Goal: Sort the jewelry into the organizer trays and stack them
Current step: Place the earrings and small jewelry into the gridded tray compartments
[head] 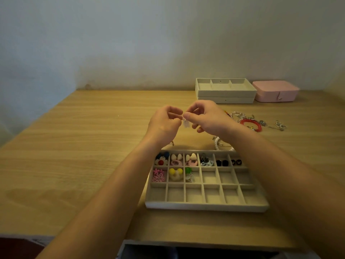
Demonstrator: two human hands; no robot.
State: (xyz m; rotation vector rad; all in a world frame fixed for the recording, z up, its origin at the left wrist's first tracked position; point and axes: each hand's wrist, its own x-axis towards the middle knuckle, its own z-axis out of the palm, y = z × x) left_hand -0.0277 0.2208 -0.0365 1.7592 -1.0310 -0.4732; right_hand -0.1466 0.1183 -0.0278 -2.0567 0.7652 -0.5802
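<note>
One earring (185, 123) between the fingers (187, 115)

Organizer trays: three, one compartmented tray (205, 207) plus two stacked trays (225, 97). Pink box (276, 92): one. Red bracelet (259, 126): one.

Tiny pale charm (185, 124), blurred

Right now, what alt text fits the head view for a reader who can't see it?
The left hand and right hand pinch a small pale charm beyond a grey felt compartment tray whose far cells hold colourful earrings. Loose bead bracelets lie to the right on the wooden table; two stacked grey trays and a pink box sit behind.
</note>
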